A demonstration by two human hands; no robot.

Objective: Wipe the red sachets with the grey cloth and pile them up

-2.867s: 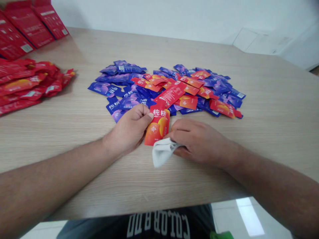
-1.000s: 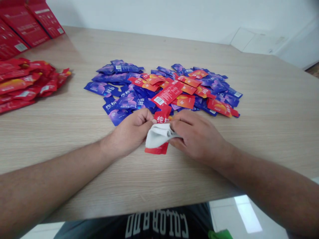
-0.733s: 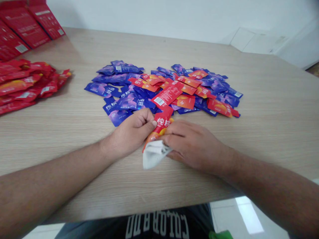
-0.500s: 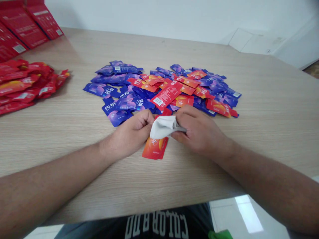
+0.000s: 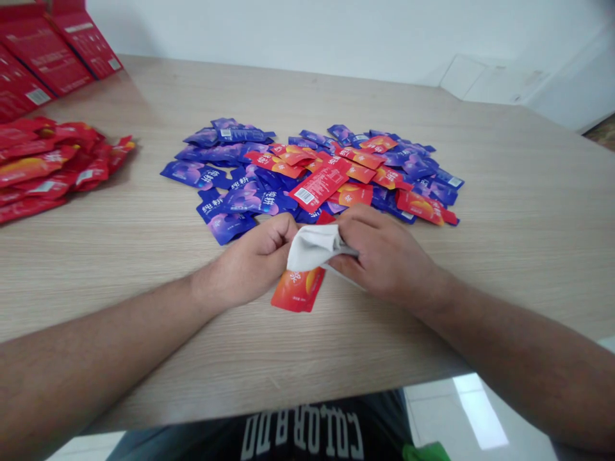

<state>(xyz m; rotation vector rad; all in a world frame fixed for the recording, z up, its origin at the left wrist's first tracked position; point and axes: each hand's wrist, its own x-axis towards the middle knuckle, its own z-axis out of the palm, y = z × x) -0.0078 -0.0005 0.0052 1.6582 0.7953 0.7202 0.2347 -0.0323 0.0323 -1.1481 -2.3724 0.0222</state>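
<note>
My left hand (image 5: 254, 259) is closed, pinching the upper edge of a red-and-orange sachet (image 5: 298, 291) that lies near the table's front. My right hand (image 5: 382, 253) is closed on a white cloth (image 5: 312, 245), which it presses onto the upper part of that sachet. The cloth hides the sachet's top half. Just beyond both hands lies a spread of several blue-purple and red-orange sachets (image 5: 336, 169).
The wooden table (image 5: 504, 211) carries a heap of red sachets (image 5: 48, 163) at the far left and red boxes (image 5: 43, 51) in the back left corner. A white wall runs behind. The table's front edge is close to my body.
The cloth has gone back and forth along the sachet: low over its bottom end, then up over its top half, where it stays. My left hand has kept its pinch.
</note>
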